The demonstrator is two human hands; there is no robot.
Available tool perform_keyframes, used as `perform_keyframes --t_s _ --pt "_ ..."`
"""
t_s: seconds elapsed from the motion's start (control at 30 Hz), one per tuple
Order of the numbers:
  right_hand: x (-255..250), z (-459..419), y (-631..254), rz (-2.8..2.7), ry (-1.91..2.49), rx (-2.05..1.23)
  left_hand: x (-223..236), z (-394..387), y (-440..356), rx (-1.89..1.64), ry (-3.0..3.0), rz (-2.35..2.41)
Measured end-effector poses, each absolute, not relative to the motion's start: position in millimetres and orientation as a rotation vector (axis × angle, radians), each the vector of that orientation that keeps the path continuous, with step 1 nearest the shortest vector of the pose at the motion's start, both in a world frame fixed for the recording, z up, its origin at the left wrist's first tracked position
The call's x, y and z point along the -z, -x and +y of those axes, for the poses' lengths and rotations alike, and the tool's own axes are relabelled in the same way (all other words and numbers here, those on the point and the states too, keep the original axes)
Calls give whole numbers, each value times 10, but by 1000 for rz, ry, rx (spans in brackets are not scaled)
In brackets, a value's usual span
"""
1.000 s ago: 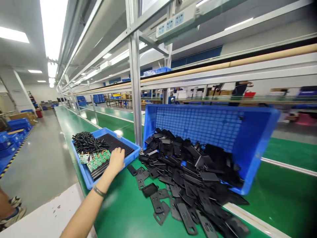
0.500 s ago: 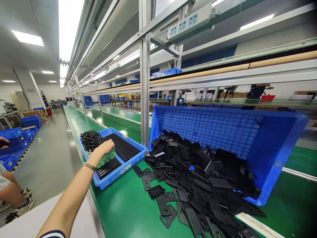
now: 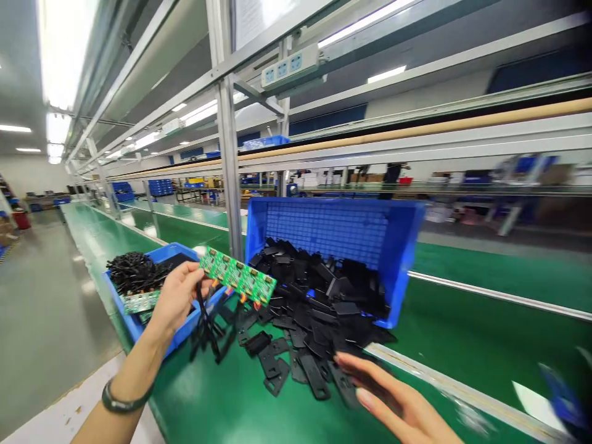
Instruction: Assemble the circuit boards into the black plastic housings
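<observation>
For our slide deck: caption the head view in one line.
Left hand lifts a green circuit board and black wires; right hand reaches toward black plastic parts.

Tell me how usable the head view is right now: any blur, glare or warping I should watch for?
Head view: the left hand and its green circuit board are fairly sharp; the right hand and the lower right corner are smeared by motion blur. The ceiling lights blow out to white at upper left. The wide lens bends the frame posts, and the far background is soft.
</observation>
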State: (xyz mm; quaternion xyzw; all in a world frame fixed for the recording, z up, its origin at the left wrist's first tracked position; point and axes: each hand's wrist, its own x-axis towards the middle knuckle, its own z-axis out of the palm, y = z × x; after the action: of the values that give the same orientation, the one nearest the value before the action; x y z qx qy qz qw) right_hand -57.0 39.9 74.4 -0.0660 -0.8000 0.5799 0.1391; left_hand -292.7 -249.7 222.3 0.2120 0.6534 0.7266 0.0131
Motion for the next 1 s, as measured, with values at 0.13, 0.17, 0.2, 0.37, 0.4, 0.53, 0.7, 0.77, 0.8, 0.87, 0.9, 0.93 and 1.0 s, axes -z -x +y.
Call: perform_keyframes --t_s 0.13,0.17,0.2,0.37,0.4,0.53,0.7,0.77,0.8,0.87,0.9,0.93,1.0 --pt "-1097 18 729 -1700 2 -2298 -1624 -1905 2424 -2110 -419 1513" --pt "-1081 -13 759 -1593 17 -2364 -1475 -1795 2336 -2056 -396 1422" --pt "-1036 -18 780 -1512 63 -2407 -1338 -1700 2266 -2001 -385 1336" --pt "-705 167 790 -1342 348 -2435 -926 -1362 2121 -1758 -354 1191" --pt "-660 211 789 -1334 400 -2427 -885 -1305 2108 -1713 -370 1255" --pt "-539 322 818 -1439 485 -2344 -745 -1124 2045 -1625 -472 1435" --pt "-363 325 891 -1621 583 -1954 -617 -1083 1957 -1693 -545 1409" --pt "-322 316 901 -1604 595 -1932 -612 -1096 1944 -1711 -591 1442" --pt "-315 311 900 -1582 563 -1999 -616 -1101 1942 -1714 -603 1453" --pt "-323 298 893 -1544 474 -2164 -623 -1105 1938 -1708 -598 1460" --pt "-330 288 890 -1538 458 -2202 -621 -1104 1930 -1709 -595 1464" --pt "-334 272 890 -1535 465 -2199 -611 -1102 1917 -1718 -594 1474" --pt "-324 232 898 -1520 524 -2114 -570 -1097 1872 -1766 -598 1520"
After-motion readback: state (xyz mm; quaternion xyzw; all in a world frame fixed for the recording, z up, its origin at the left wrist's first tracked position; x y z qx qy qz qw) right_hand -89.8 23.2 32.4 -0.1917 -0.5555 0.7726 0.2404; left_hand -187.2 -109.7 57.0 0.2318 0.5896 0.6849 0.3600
